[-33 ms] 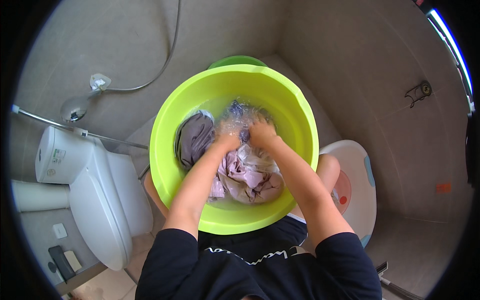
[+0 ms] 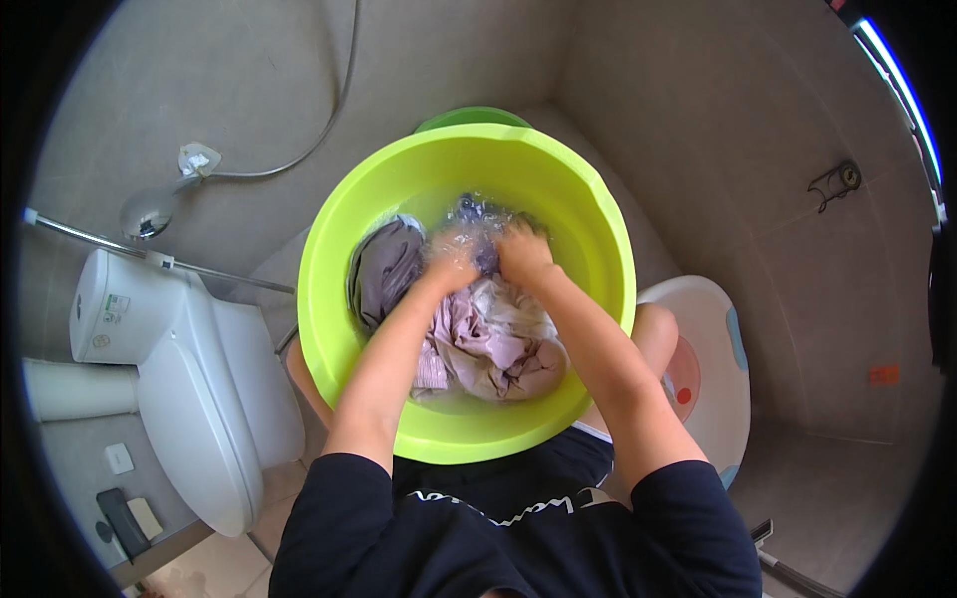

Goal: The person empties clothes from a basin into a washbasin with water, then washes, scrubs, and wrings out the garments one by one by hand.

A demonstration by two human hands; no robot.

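Observation:
Both my hands are low in a big yellow-green basin (image 2: 329,329) of water and laundry. Between them bunches a wet dark blue cloth (image 2: 486,259), with water splashing over it. My left hand (image 2: 451,263) closes on its left side, the fingers partly blurred by splashes. My right hand (image 2: 522,253) is curled around the right side, its fingertips hidden. A dark grey garment (image 2: 385,271) lies folded against the basin wall beside my left hand. Nearer me are a soaked pale pink garment (image 2: 483,339) and a whitish cloth (image 2: 513,307), under and between my forearms.
The basin stands between my knees. A white tub (image 2: 713,399) with a pink piece (image 2: 683,379) in it is at the right. At the left are a white toilet (image 2: 199,429) and a metal rail (image 2: 224,279). A shower head (image 2: 150,214) hangs on the wall; a green basin (image 2: 474,117) shows behind.
My hands have shifted slightly around the dark blue cloth, and the splashes have changed shape. The pink and whitish cloths have moved a little away from me.

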